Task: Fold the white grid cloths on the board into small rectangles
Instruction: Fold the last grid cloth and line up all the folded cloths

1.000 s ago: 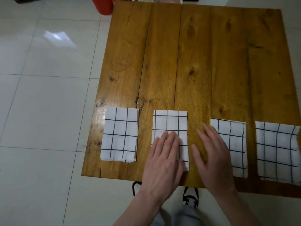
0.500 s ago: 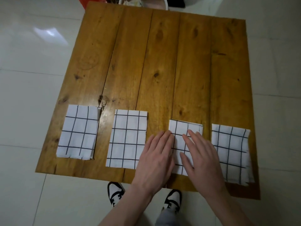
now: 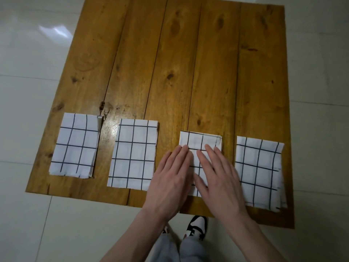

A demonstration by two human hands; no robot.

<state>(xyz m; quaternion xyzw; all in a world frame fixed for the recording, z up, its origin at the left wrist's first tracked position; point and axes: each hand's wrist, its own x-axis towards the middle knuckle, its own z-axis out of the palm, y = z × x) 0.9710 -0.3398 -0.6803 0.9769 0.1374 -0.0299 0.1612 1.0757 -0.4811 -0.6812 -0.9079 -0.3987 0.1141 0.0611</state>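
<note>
Several white cloths with black grid lines lie folded in a row along the near edge of the wooden board [image 3: 188, 63]. The far-left cloth [image 3: 75, 146] and the second cloth [image 3: 132, 154] lie untouched. Both my hands press flat on the third cloth [image 3: 202, 140]: my left hand [image 3: 170, 178] covers its left side, my right hand [image 3: 219, 178] its right side, fingers straight. The fourth cloth [image 3: 260, 171] lies at the right, close to my right hand.
The board stands over a pale tiled floor [image 3: 28, 72]. Its far half is bare wood. My shoes [image 3: 196, 226] and grey trousers show below the near edge.
My hands have shifted right from the second cloth onto the third one, and now both press on it. The camera view has swung to follow.
</note>
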